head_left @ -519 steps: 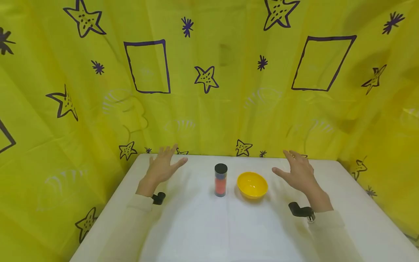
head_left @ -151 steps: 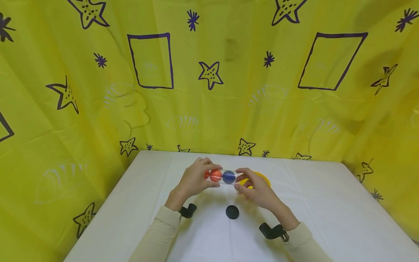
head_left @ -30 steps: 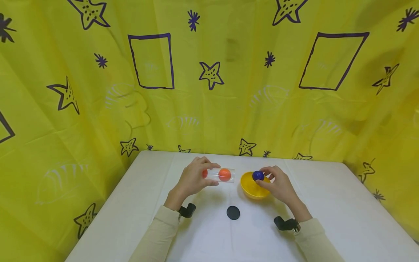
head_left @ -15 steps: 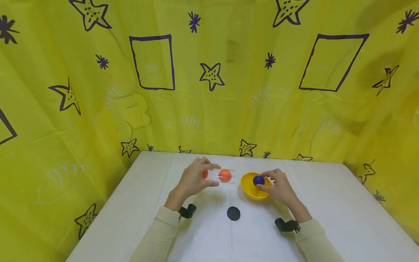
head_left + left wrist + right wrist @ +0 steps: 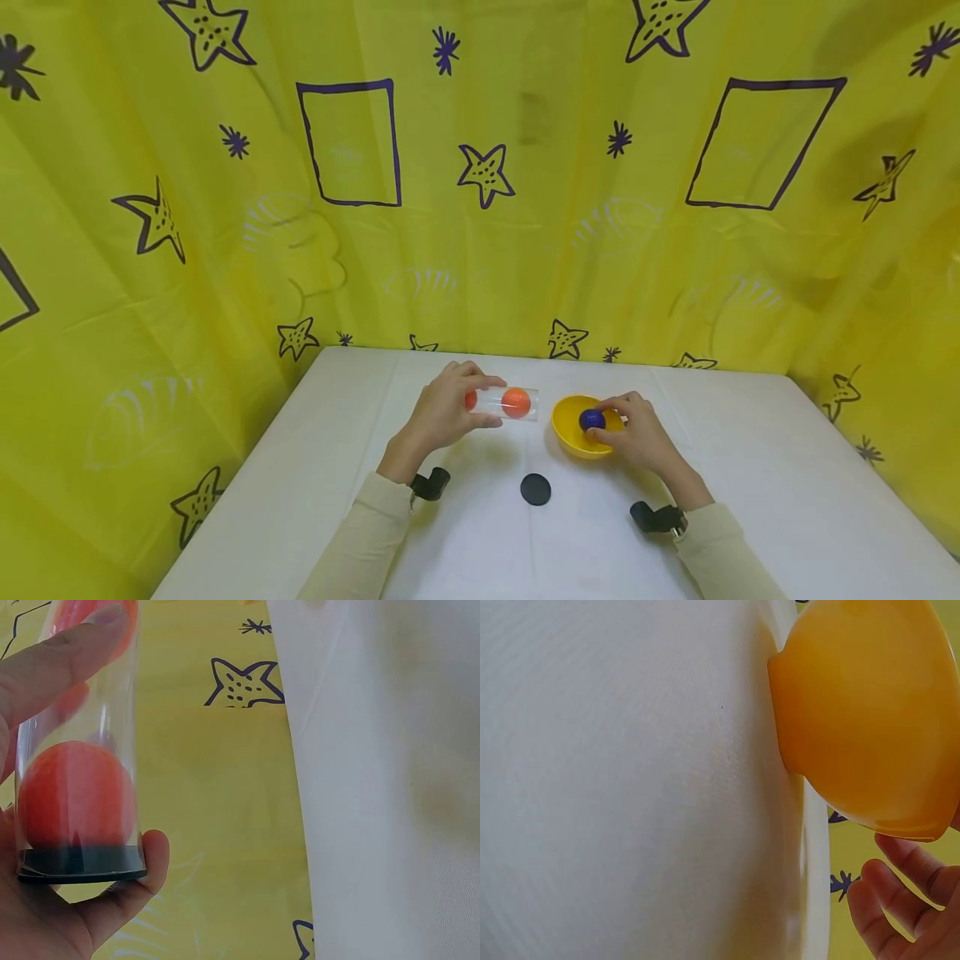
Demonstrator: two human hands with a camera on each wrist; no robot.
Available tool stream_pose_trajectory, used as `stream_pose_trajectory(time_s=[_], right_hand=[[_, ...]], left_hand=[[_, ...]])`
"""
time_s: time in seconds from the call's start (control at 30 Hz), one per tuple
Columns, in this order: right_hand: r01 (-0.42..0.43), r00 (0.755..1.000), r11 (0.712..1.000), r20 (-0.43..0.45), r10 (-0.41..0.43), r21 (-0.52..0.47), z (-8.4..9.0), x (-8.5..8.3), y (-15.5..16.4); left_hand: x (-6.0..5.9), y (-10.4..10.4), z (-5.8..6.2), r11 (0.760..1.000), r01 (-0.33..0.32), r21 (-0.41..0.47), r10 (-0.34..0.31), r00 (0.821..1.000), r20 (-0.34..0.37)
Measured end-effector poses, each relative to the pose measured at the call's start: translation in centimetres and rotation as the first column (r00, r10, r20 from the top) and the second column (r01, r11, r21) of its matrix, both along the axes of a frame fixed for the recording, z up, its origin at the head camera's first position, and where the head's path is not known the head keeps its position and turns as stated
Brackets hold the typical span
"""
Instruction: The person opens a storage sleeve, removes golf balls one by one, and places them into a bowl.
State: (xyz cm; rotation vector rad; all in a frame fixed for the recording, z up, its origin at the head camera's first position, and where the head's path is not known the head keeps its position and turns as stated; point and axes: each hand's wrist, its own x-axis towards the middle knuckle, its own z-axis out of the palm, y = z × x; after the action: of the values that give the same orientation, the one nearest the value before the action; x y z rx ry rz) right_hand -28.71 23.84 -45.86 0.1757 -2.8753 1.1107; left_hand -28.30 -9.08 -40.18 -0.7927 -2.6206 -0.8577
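Note:
My left hand [image 5: 440,408] grips a clear plastic tube [image 5: 487,402] held level above the table, its uncapped end toward the bowl. Inside lie two orange balls: one ball [image 5: 515,402] near the uncapped end, another ball [image 5: 77,796] against the black base [image 5: 81,862]. Between thumb and fingers my right hand [image 5: 639,429] pinches a dark blue ball [image 5: 592,420], low within the yellow bowl [image 5: 566,440]. Whether the ball touches the bowl's bottom I cannot tell. In the right wrist view the bowl's wall [image 5: 870,712] hides the ball.
A round black lid [image 5: 536,489] lies flat on the white table [image 5: 480,542], in front of the tube and bowl. Behind the table's back edge hangs a yellow curtain [image 5: 420,242] with drawn stars, which also runs along both sides.
Over the last second my right hand has lowered the blue ball from above the rim into the bowl. Earlier that ball was in the tube. The left hand and tube have stayed nearly still.

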Motion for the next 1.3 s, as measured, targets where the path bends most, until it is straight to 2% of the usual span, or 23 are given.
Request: stream_pose_trajectory(time_s=[0.43, 0.73, 1.0, 1.3], right_hand=[[0.008, 1.0, 1.0, -0.029, -0.009, -0.013, 0.2, 0.0, -0.1], [-0.004, 0.993, 1.0, -0.115, 0.002, -0.019, 1.0, 0.0, 0.0], [0.042, 0.981, 0.997, -0.187, -0.053, -0.058, 2.3, 0.3, -0.7], [-0.041, 0.953, 0.997, -0.304, 0.019, -0.067, 4.0, 1.5, -2.8]], left_hand=[[-0.1, 0.0, 0.0, 1.0, 0.001, -0.01, -0.001, 1.0, 0.0], [-0.1, 0.1, 0.0, 1.0, -0.008, -0.014, 0.008, 1.0, 0.0], [0.1, 0.1, 0.0, 1.0, -0.003, 0.001, 0.003, 1.0, 0.016], [0.0, 0.1, 0.0, 1.0, 0.013, 0.007, -0.013, 1.0, -0.015]])
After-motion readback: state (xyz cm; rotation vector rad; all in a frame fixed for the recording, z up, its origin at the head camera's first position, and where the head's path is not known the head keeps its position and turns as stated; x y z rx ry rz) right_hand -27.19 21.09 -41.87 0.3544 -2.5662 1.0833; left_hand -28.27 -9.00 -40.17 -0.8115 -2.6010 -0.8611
